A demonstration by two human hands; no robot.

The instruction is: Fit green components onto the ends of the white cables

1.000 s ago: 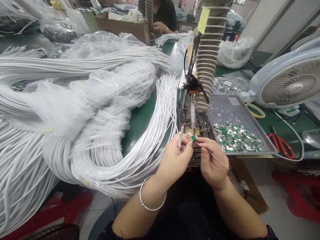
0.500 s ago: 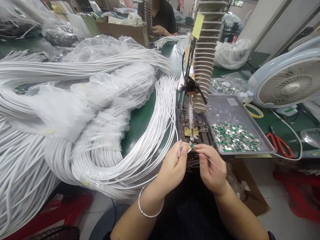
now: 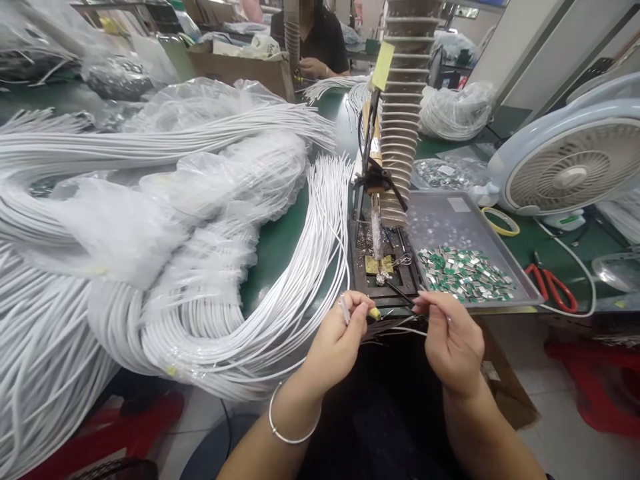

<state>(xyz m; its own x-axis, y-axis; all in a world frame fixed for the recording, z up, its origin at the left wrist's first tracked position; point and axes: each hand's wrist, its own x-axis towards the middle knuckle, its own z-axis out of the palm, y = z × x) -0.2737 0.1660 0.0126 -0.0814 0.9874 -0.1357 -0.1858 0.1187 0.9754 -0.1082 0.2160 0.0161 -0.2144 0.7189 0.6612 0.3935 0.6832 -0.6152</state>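
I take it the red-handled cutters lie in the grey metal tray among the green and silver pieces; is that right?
No: the head view shows the red-handled cutters on the green mat, to the right of the grey metal tray, not among the green and silver pieces, which lie in the tray.

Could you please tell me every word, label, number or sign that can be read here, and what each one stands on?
No words or numbers can be read in this view.
Yellow note on the ribbed duct: no readable writing.
White label on the grey tray: too blurred to read.
White tag on the cardboard box: too small to read.
Green label on the fan base: too small to read.
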